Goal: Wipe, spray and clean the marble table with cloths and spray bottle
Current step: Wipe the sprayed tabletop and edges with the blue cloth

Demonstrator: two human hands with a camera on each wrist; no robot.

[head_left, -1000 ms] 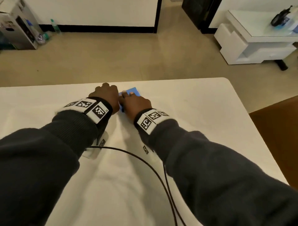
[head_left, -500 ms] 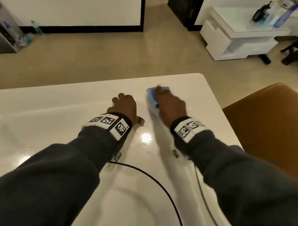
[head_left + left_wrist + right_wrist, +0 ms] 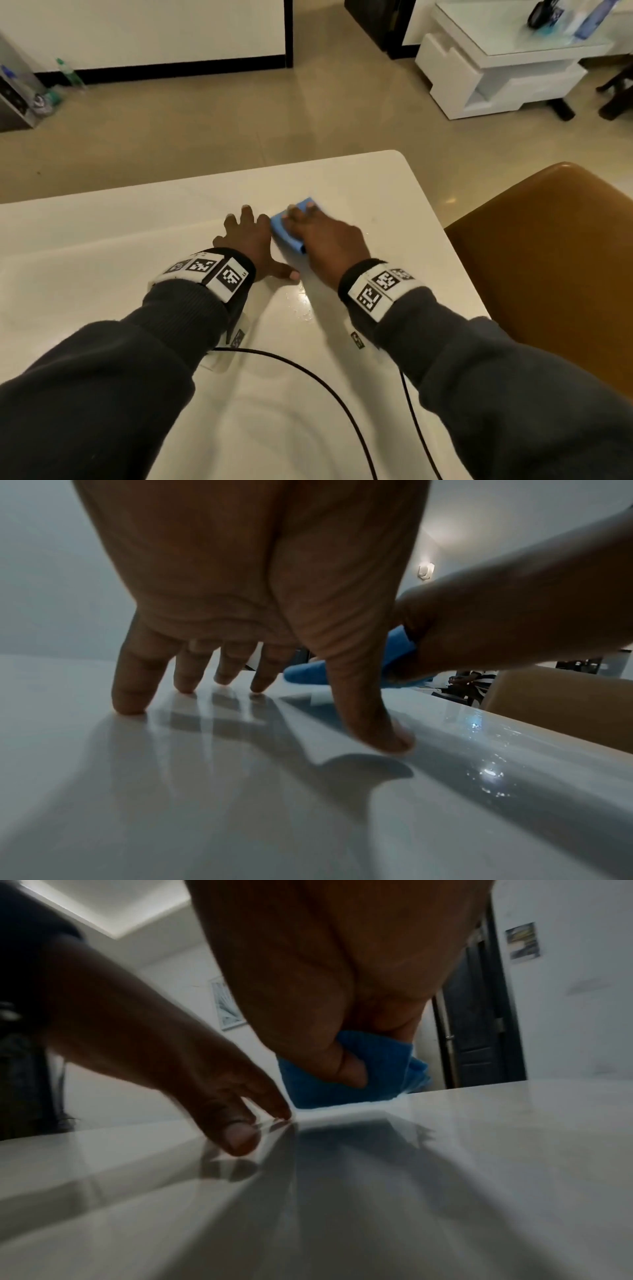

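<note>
A folded blue cloth [image 3: 287,233] lies on the glossy white marble table [image 3: 102,274], near its far right corner. My right hand [image 3: 310,222] presses down on the cloth, fingers across its top. In the right wrist view the thumb [image 3: 346,1066] digs into the bunched cloth [image 3: 387,1069]. My left hand [image 3: 249,229] rests just left of the cloth with fingers spread. Its fingertips [image 3: 128,704] touch the bare tabletop and it holds nothing. The cloth [image 3: 304,673] shows behind the left thumb.
A wet, shiny patch [image 3: 305,303] lies just behind the hands. Two black cables [image 3: 308,377] run across the near tabletop. A brown chair [image 3: 548,257] stands at the table's right edge. A white side table [image 3: 496,65] with several small items stands far right.
The right hand swept the cloth to the right, away from the left hand, then came back beside it. The left hand now lies flat with its thumb out.
</note>
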